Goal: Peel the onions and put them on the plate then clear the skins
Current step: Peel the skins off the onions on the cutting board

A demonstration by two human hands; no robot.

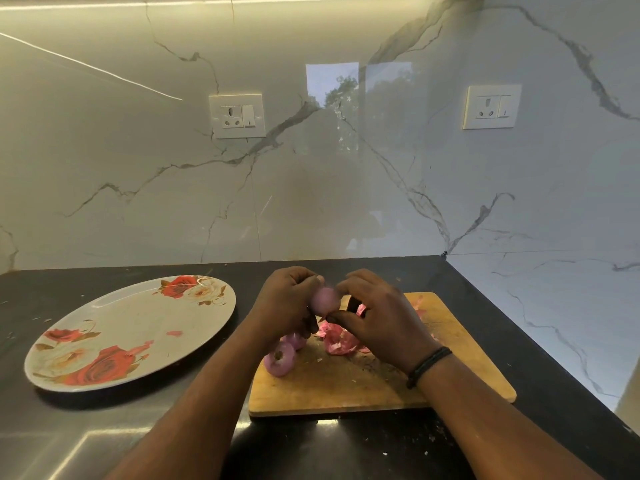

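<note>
My left hand (284,303) grips a small pink onion (325,299) above the far left part of a wooden cutting board (346,386). My right hand (377,317) pinches at the onion's right side with thumb and fingertips. Two more purple onions lie on the board below my left hand, one in plain view (280,362) and one half hidden (296,340). A heap of pink onion skins (337,341) lies on the board under my right hand. A flowered plate (114,337) sits to the left on the black counter, with one scrap of skin (174,333) on it.
The black counter (329,452) ends at a marble wall behind and on the right. Two wall sockets (237,116) (491,106) sit above. Small skin crumbs are scattered on the counter around the board and plate.
</note>
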